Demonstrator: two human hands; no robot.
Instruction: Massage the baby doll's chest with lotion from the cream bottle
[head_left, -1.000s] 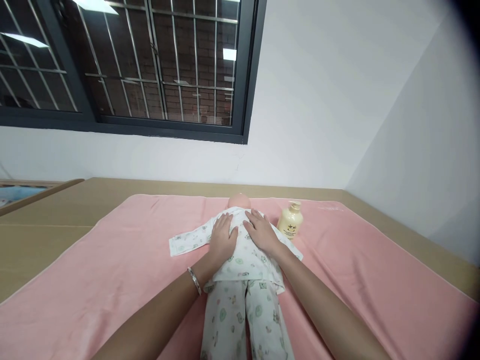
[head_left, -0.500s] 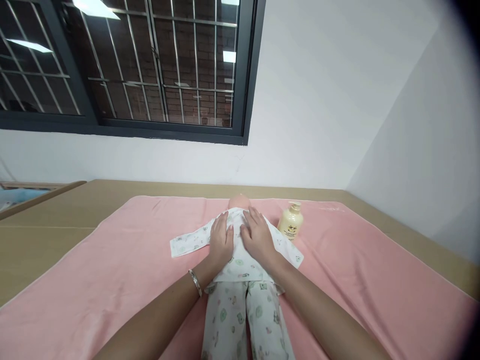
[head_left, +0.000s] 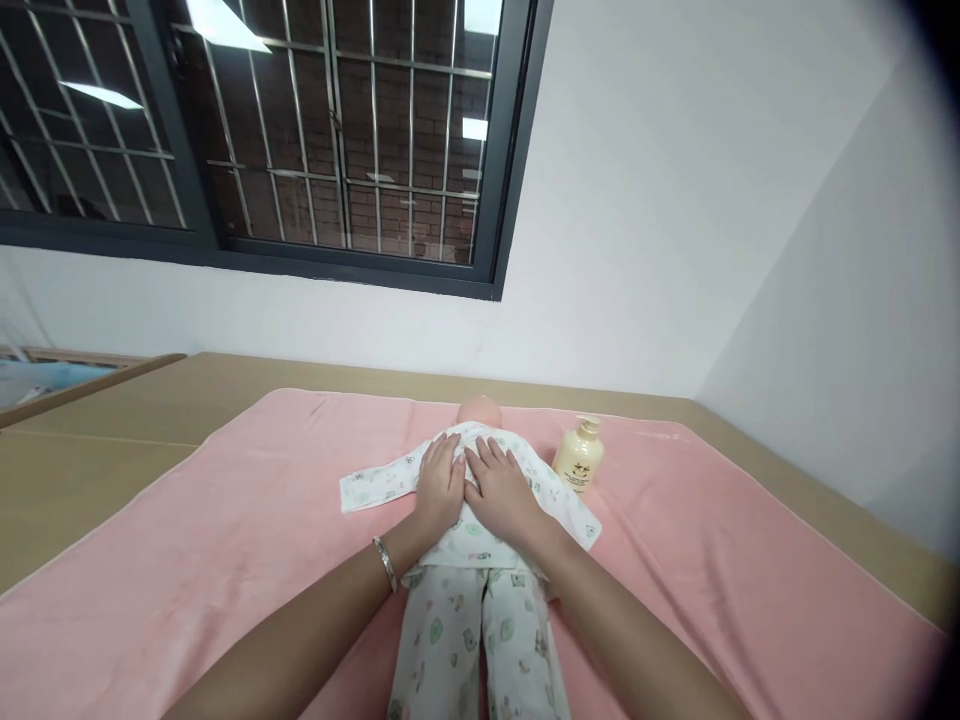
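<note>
Both of the person's hands lie flat, palms down, on the chest of a baby doll [head_left: 474, 520] that is stretched out on its back. The left hand [head_left: 441, 482] has its fingers extended and loosely together, pressed onto the doll's printed white top; nothing is pinched or gripped. The right hand [head_left: 499, 487] rests just beside it in the same way, open and flat, and the thumbs and inner edges of the two hands touch over the middle of the chest. A thin silver bracelet [head_left: 385, 563] circles the left wrist.

The doll wears a white top and matching trousers printed with small green and brown animal shapes. One sleeve [head_left: 373, 483] spreads out flat from the doll's body beyond the left hand. The doll's bare head [head_left: 480, 409] shows just past the fingertips.

The doll lies at the middle of a pink towel [head_left: 225, 560] spread over a tan surface [head_left: 90, 480]. Near the doll's head, beyond the right hand, a cream pump bottle [head_left: 579, 456] stands upright on the towel, apart from the doll. Its front label carries a dark mark, too small to read. Behind the doll a dark-framed barred window [head_left: 337, 140] sits in a white wall.
</note>
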